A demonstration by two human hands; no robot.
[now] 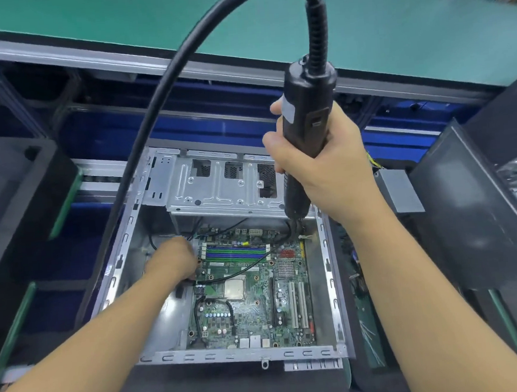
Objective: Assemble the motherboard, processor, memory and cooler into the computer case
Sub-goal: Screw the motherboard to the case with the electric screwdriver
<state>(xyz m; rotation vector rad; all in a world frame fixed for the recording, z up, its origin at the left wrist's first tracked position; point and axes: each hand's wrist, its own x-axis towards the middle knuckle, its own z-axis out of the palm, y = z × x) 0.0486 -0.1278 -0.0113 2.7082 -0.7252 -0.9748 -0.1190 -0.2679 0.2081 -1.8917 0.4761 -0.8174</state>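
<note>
Green matting (238,19) covers the bench beyond you, with blue framing beneath it and dark housings at either side. Below your arms the computer case (183,358) lies open side up, and a drive cage (216,183) spans its far end. Inside, the motherboard (259,313) lies flat on the case floor, close to the right wall, with bare metal to its left.

Your right hand (326,172) is raised above the case's far right corner, fingers and thumb wrapped round the barrel of a black electric screwdriver (307,122). The tool stands nearly upright, its lower end over the board's far right corner (the bit itself is lost against dark wiring). Its thick cable (153,111) arcs over and down to your left.

Your left hand (171,260) reaches down into the case at the board's left edge, beside the blue and green memory slots (236,252). Its fingertips meet that edge, but the hand is blurred and you cannot tell whether they pinch anything. The processor (234,289) sits in its socket mid-board, just nearer you than those fingers.
</note>
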